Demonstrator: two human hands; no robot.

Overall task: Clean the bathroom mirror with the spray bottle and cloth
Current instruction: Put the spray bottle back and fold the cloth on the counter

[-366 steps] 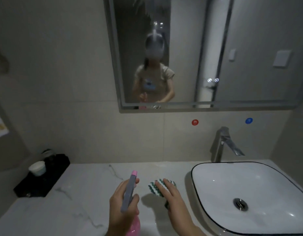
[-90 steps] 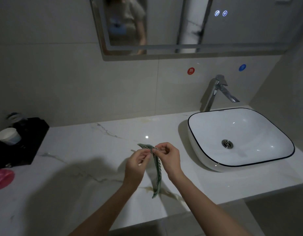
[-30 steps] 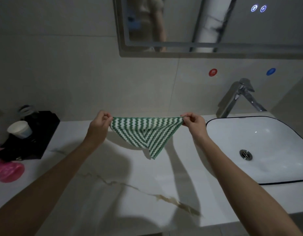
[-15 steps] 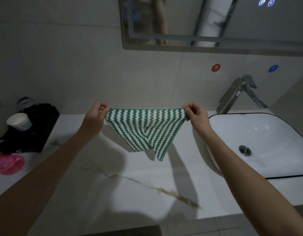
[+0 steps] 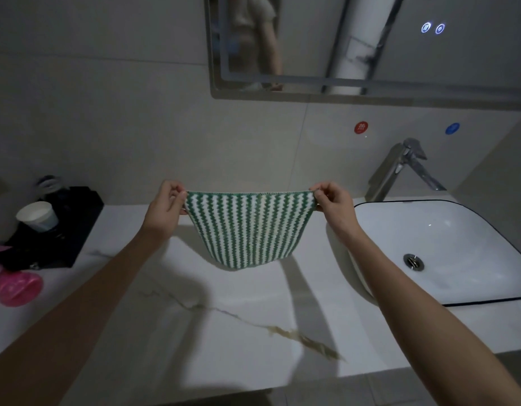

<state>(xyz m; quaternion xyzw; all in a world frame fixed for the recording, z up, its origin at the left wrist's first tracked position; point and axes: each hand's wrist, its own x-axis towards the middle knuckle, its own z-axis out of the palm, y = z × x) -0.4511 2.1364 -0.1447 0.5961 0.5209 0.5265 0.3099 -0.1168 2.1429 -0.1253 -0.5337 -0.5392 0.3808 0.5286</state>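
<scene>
A green-and-white zigzag striped cloth (image 5: 249, 227) hangs spread out flat above the marble counter. My left hand (image 5: 165, 208) pinches its top left corner and my right hand (image 5: 332, 205) pinches its top right corner. The bathroom mirror (image 5: 356, 39) is on the wall above, only its lower part in view. The pink spray bottle (image 5: 17, 287) lies on the counter at the far left edge, well apart from both hands.
A white basin (image 5: 446, 250) with a chrome tap (image 5: 400, 168) sits at the right. A black tray (image 5: 63, 227) holding a white cup (image 5: 38, 215) stands at the back left. The marble counter (image 5: 195, 332) runs below the cloth.
The cloth has opened fully and now hangs as a flat sheet with vertical stripes, where it drooped folded to a point before. Both hands stay at its top corners.
</scene>
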